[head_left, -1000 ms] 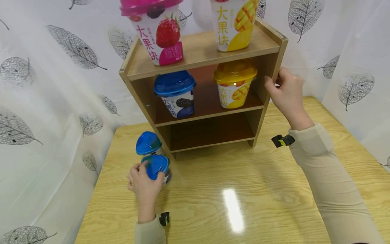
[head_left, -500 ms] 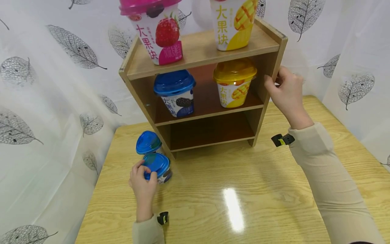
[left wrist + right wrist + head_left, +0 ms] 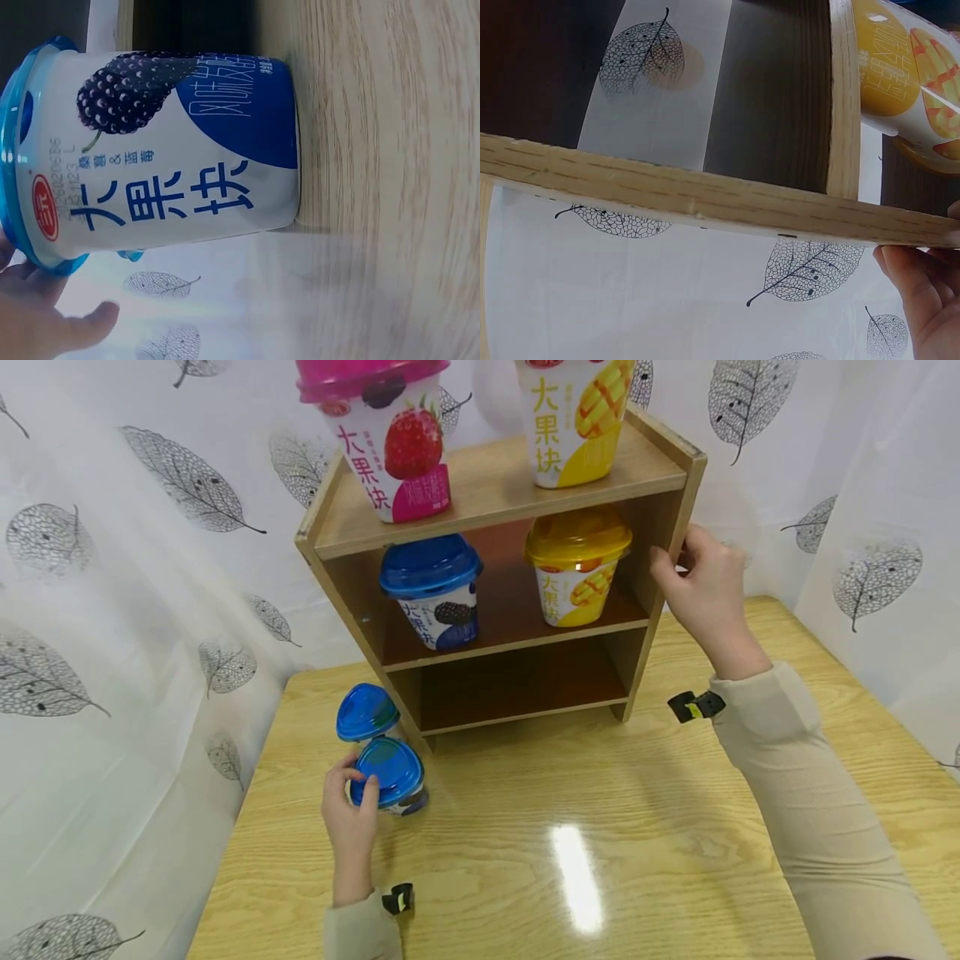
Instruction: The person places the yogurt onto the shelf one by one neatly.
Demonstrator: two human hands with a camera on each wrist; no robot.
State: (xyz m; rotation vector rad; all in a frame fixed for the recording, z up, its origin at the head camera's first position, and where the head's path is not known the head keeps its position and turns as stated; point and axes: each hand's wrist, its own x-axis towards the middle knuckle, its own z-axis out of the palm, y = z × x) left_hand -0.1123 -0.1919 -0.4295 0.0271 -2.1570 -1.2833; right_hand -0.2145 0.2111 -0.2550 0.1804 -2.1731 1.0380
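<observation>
My left hand is at the left side of a blue-lidded yogurt cup standing upright on the table. In the left wrist view the thumb stands off the cup, while the other fingers lie against the lid's edge. That cup carries a blackberry picture. Behind it a second blue-lidded cup stands beside the shelf, partly covered. My right hand grips the right side panel of the wooden shelf, thumb at the front inner edge and fingers around the outside.
On the shelf top stand a pink-lidded strawberry cup and a mango cup. The middle level bears a blue-lidded cup and a yellow-lidded cup. A leaf-patterned curtain surrounds the wooden table.
My left hand has loosened from the front blue-lidded cup, its thumb coming away from the lid. The cup has shifted slightly right. The right hand keeps its grip on the shelf.
</observation>
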